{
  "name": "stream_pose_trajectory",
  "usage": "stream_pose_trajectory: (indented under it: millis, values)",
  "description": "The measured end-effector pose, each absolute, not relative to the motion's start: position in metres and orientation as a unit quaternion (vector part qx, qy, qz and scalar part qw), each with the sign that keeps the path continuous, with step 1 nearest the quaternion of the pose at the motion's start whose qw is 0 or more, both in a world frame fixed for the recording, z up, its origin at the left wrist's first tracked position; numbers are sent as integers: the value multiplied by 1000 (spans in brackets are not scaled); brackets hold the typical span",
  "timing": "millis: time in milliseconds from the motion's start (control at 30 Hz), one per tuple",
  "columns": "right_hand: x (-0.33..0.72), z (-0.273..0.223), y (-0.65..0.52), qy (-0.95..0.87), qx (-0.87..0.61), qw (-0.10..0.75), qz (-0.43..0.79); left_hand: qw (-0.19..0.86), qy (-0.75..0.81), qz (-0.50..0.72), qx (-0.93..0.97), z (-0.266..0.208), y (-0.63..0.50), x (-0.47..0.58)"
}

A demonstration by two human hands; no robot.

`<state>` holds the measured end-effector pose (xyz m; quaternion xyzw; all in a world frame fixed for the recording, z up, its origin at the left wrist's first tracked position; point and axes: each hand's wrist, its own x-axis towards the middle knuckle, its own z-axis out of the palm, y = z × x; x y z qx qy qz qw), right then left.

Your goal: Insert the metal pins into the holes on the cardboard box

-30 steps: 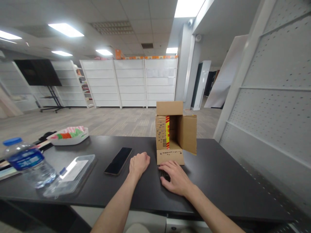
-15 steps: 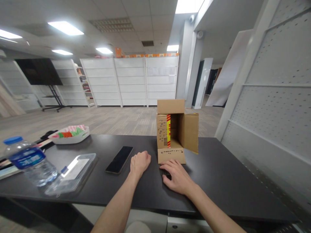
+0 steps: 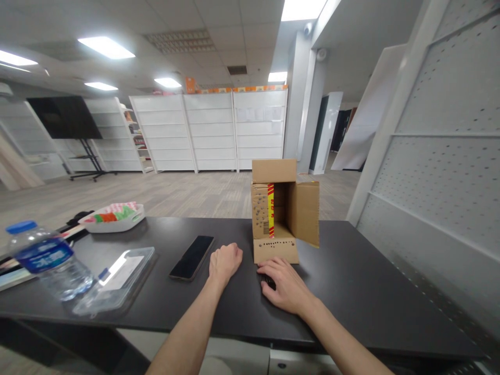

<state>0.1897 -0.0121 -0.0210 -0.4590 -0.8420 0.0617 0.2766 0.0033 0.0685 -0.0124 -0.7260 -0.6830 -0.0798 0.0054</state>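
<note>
Cardboard box [image 3: 282, 208], mouth towards us; before its lower flap [image 3: 275, 252] our right hand [image 3: 284, 284] arches, fingers part-spread, over a dark ridged object [image 3: 269, 281], hold unclear. Left of the box, our left hand [image 3: 225, 262] is a fist, nothing showing. We'd best keep fingertips off that flap.
</note>
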Motion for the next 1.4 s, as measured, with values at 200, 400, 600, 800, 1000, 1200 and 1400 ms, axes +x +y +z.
stream_pose_trajectory:
  millis: [200,400,600,800,1000,1200,1400]
  values:
    - [190,-22,-12,-845,-457,273,55,6,-684,-73,-726,-12,68,4]
    - [190,-21,-13,-840,-463,276,56,-3,-683,-75,-726,-11,68,3]
    - [190,-23,-13,-837,-472,273,52,-4,-687,-73,-723,-10,67,5]
    - [190,-22,-13,-836,-475,270,48,-7,-696,-69,-714,-8,66,6]
    - [191,-21,-13,-832,-486,264,41,-10,-691,-74,-719,-8,66,5]
    - [190,-21,-14,-832,-494,250,38,-7,-686,-75,-723,-8,66,5]
    - [189,-18,-15,-833,-494,247,39,-4,-683,-81,-725,-9,66,4]
